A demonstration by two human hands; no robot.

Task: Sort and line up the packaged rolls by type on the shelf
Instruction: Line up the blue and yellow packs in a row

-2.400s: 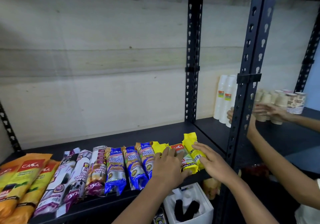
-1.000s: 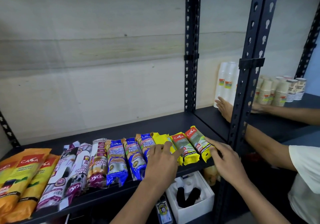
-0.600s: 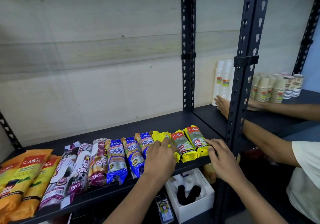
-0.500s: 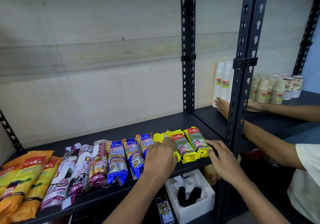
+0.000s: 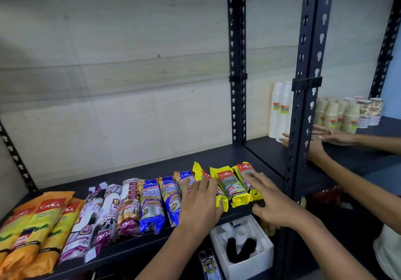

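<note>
The three yellow rolls [image 5: 233,187] have been squared up at the right front edge of the shelf [image 5: 152,167], flat open left hand [image 5: 200,201] and right hand [image 5: 268,195] pressed on them, so the row looks nearly sorted.

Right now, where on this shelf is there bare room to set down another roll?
The back strip of the shelf is bare, between the wall and the rolls' far ends. The front edge is crowded: orange packs, purple rolls, blue rolls, yellow rolls, with the left hand and right hand resting there.
</note>
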